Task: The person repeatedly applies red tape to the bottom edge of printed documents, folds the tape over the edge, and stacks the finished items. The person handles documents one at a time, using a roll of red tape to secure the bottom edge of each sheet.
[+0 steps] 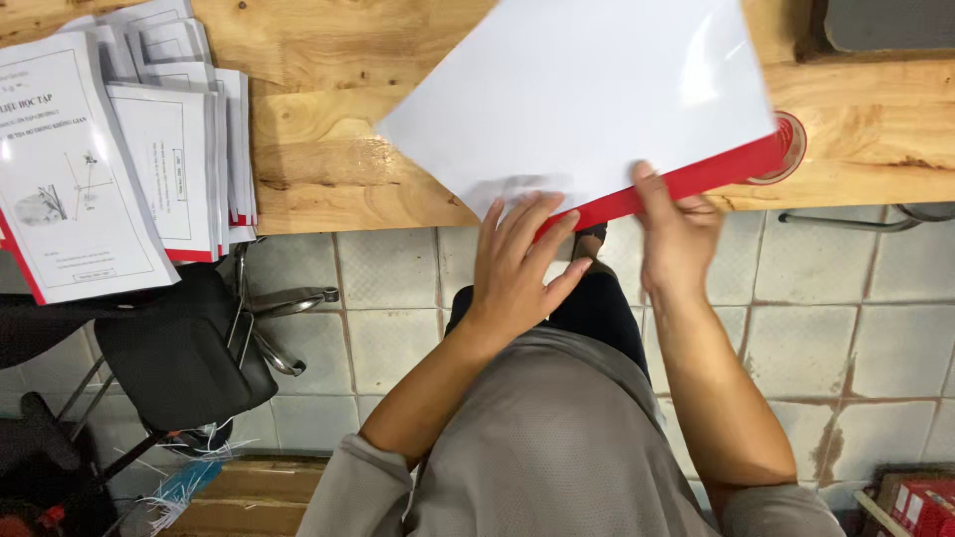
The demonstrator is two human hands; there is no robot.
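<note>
The tabletop (328, 149) is pale, varnished wood with strong grain, dark knots and a glossy sheen; its near edge runs across the upper part of the view. Below that edge lies a floor (398, 298) of square, lightly textured grey-white tiles with stained, brownish grout. A black chair (179, 358) with chrome legs stands on the tiles under the tabletop's left end.

A sheaf of white paper (587, 94) with a smooth, slightly shiny top sheet lies tilted across the near edge towards the right, its lower corner hanging past the edge over the floor. Under it a red cover (696, 179) shows as a narrow bright strip along the lower right side. The left hand (522, 264) lies flat with fingers spread and straight against the overhanging lower edge of the sheaf. The right hand (676, 234) pinches the red-edged side, thumb on top of the white sheet and fingers curled beneath.

At the left end of the tabletop, stacked booklets (119, 139) with white printed covers and thin red edges fan out, the nearest one jutting over the edge. A red circular mark (791, 149) sits on the wood just beside the sheaf's right corner. The person wears a grey, soft-knit top (547, 438) with sleeves pushed up. Red boxes (925, 502) sit at the floor's lower right.
</note>
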